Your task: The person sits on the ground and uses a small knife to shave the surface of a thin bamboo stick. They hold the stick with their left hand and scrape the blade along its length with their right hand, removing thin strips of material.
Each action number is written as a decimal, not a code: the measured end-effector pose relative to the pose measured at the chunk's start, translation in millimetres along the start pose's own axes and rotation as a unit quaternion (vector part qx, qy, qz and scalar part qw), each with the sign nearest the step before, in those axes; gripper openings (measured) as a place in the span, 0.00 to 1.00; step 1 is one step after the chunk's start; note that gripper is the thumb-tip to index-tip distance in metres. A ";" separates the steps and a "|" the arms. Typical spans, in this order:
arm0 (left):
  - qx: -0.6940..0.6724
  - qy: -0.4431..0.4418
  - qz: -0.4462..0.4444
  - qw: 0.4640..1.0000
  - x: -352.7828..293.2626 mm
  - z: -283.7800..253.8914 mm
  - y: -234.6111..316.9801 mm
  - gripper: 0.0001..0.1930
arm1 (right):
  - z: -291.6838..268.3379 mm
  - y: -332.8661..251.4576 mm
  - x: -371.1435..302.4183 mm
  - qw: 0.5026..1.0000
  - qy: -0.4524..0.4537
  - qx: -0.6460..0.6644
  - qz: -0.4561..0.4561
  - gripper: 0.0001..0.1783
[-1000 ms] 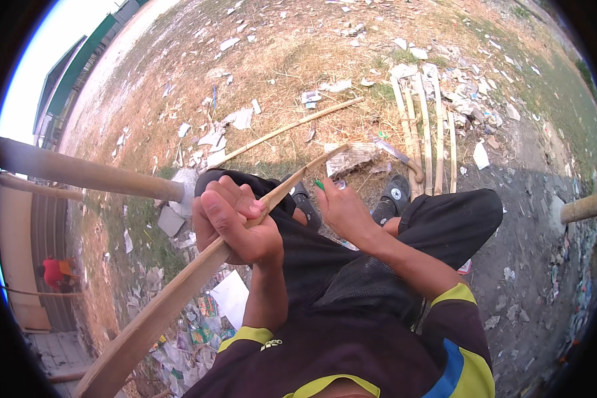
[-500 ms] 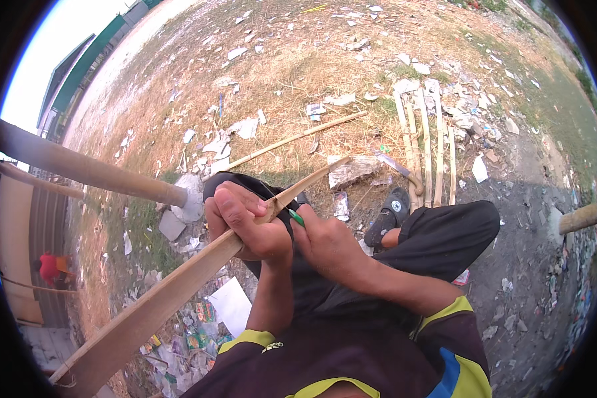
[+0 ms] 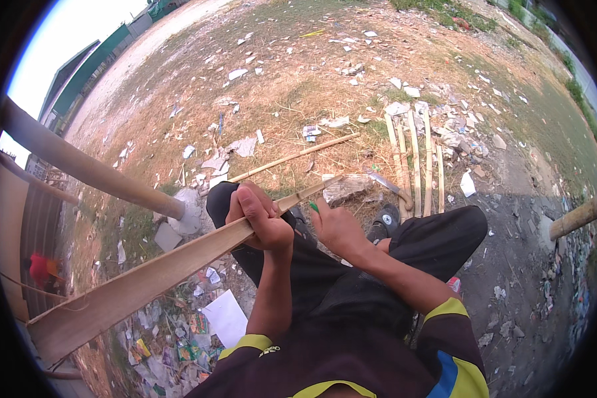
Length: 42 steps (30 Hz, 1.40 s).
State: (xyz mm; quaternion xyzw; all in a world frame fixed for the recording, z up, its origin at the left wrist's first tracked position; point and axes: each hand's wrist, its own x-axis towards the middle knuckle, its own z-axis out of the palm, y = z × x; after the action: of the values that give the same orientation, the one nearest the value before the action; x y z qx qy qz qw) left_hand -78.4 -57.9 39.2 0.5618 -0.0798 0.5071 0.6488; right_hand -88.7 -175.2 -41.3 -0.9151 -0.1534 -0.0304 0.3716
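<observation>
A long split bamboo strip point(image 3: 146, 275) slants across my lap, broad at the lower left and narrowing to a tip ahead of my knees. My left hand point(image 3: 262, 215) is closed around it near its middle, thumb up. Just right of the strip's narrow end, my right hand point(image 3: 341, 232) is closed on a small green-handled tool point(image 3: 314, 207). Only a bit of green shows past the fingers; whether a blade touches the strip is hidden.
Beyond my feet lie several bamboo strips point(image 3: 415, 156), a curved-handled sickle point(image 3: 403, 197), a pale block point(image 3: 345, 189) and a thin bamboo stick point(image 3: 295, 158). Thick bamboo poles point(image 3: 99, 167) flank me. White paper point(image 3: 225, 317) and litter lie at left. A person in red point(image 3: 44, 267) is at far left.
My right hand has moved a little forward and right, away from my left hand along the strip. The view has shifted slightly; my left hand keeps its grip.
</observation>
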 end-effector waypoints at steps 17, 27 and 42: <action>0.008 -0.093 0.030 0.995 7.6 26.0 -0.2 0.25 | 13.0 50.3 41.4 0.999 -0.027 0.012 0.033 0.15; -0.027 -0.091 0.027 0.995 8.1 39.5 -2.4 0.24 | 22.3 100.2 55.6 0.996 -0.077 -0.017 0.039 0.16; -0.057 -0.116 0.016 0.992 13.0 27.0 -6.3 0.25 | 83.3 224.2 52.2 0.962 -0.122 -0.171 0.172 0.19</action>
State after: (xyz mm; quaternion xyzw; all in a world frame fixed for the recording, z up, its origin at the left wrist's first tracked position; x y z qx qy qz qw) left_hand -55.0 -71.5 53.5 0.5773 -0.1921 0.4437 0.6580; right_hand 24.1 -256.0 -242.9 -0.9745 -0.0304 0.1195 0.1874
